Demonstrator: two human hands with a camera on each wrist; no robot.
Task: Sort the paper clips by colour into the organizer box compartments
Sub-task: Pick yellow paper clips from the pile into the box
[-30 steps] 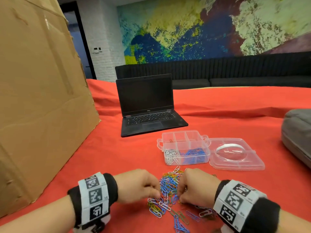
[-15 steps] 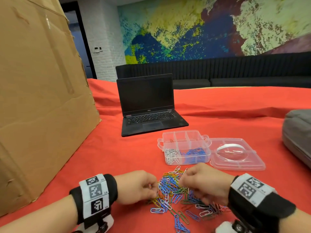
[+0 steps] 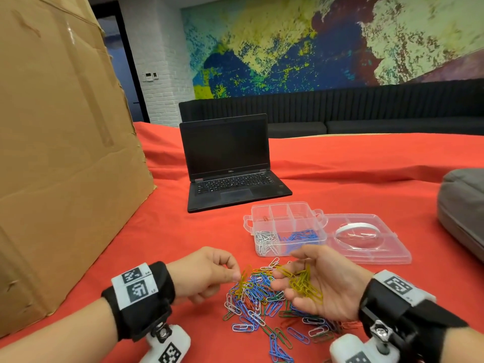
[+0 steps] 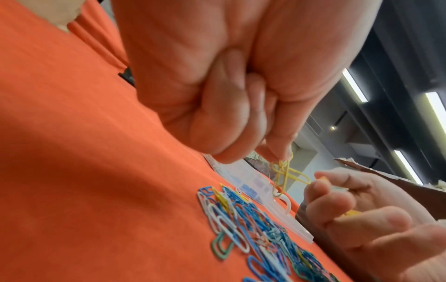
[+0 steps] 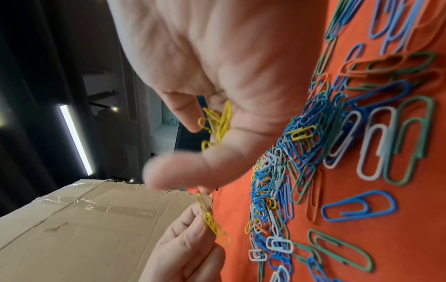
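Our left hand (image 3: 207, 273) pinches yellow plastic-coated paper clips (image 3: 245, 277) at its fingertips (image 4: 280, 150), over the mixed-colour clip pile (image 3: 262, 302) on the red table (image 3: 183, 231). Our right hand (image 3: 322, 284), palm up, fingers relaxed, cradles a yellow clip bunch (image 3: 303, 284); the clear plastic organizer box (image 3: 288, 229) sits just beyond.

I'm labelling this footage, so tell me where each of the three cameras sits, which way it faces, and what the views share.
Head: on the person's head, facing forward and down at the organizer box, the loose clip pile, both forearms and hands.
Left wrist: under the left wrist, looking along the left hand, which pinches yellow clips.
Right wrist: under the right wrist, looking along the upturned right hand cupping a yellow clip bunch.
Shared: all three show the pile, the yellow clips and both hands.
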